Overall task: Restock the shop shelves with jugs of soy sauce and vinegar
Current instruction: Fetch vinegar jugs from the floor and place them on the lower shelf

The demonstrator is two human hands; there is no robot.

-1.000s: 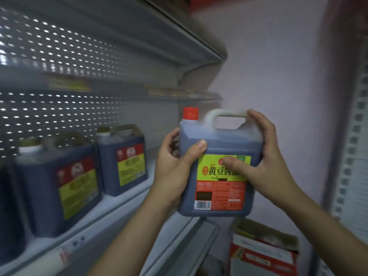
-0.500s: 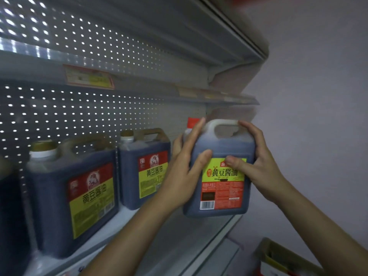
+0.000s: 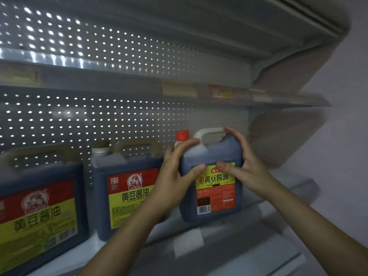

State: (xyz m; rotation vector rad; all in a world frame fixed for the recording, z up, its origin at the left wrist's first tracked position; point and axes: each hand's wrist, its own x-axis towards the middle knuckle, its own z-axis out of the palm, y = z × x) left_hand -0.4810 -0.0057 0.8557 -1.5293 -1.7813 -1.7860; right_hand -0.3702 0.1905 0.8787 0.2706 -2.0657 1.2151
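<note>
Jug of soy sauce upright — gripped by my left hand and right hand. Two stocked jugs at nine o'clock on shelf.

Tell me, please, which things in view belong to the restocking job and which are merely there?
Job: the red-capped soy sauce jug, gripped by the left hand and right hand; the two shelved jugs; the shelf.

Merely there: the price tags on the upper shelf; the perforated back panel.
</note>
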